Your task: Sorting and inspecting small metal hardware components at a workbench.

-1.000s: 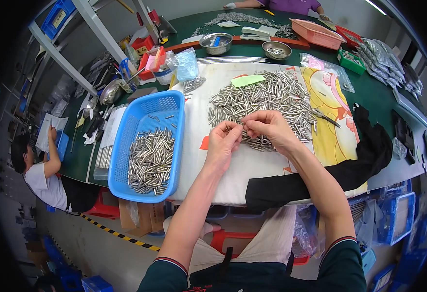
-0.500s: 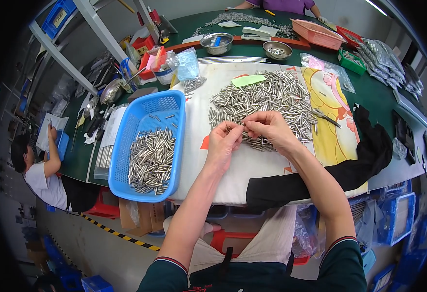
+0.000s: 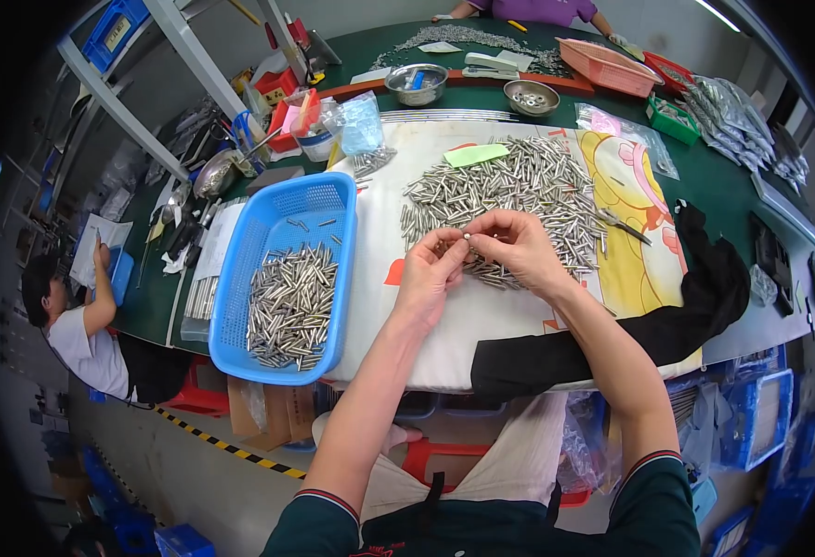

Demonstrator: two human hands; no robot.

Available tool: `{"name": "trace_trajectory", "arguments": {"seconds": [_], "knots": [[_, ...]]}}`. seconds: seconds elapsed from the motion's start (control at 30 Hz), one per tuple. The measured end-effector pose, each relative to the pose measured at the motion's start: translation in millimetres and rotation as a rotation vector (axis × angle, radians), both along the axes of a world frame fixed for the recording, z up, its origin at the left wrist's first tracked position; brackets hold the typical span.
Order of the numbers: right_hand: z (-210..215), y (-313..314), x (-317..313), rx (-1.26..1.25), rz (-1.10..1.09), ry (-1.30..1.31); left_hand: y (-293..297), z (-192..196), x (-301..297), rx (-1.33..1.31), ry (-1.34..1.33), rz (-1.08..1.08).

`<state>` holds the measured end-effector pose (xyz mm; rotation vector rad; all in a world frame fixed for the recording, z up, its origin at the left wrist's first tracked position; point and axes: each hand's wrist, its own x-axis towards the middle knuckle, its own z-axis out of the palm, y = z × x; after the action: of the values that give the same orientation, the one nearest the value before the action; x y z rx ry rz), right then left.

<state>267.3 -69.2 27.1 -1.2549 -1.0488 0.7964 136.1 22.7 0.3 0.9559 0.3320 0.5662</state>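
Head view, left hand (image 3: 430, 269) and right hand (image 3: 516, 249) pinching metal piece (image 3: 466, 236), end toward camera, long axis unclear

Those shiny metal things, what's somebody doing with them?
Someone's left hand and right hand are together pinching a small metal piece at the near edge of a big pile of metal pins. The pile lies on a cloth, with a light green slip on top. More pins sit in the blue basket to the left.

Left grip (image 3: 428, 269) and right grip (image 3: 521, 249) mostly hide a shiny piece (image 3: 466, 236) too small to identify.
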Motion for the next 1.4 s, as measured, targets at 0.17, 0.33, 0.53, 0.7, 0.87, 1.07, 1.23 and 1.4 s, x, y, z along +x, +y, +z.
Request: {"name": "trace_trajectory", "arguments": {"seconds": [0.17,0.33,0.53,0.7,0.87,1.07,1.23,1.4], "knots": [[2,-1,-3,0.006,-0.012,-0.039,0,0,0,0.001,-0.024,0.008],[3,0,-4,0.027,-0.025,-0.083,1,-1,1,0.001,-0.044,0.002],[2,0,-4,0.073,-0.074,-0.204,1,-1,1,0.006,-0.035,-0.004],[1,0,-4,0.091,-0.105,-0.25,0,0,1,-0.027,-0.035,-0.034],[2,0,-6,0.076,-0.124,-0.278,2,-1,0,-0.058,-0.051,-0.042],[2,-1,-10,0.112,-0.135,-0.317,5,-1,-2,-0.178,-0.117,-0.095],[3,-1,-11,0.139,-0.14,-0.336,6,-2,-2,-0.213,-0.141,-0.127],[3,-1,-11,0.147,-0.143,-0.353,7,-3,-2,-0.227,-0.146,-0.132]]}}
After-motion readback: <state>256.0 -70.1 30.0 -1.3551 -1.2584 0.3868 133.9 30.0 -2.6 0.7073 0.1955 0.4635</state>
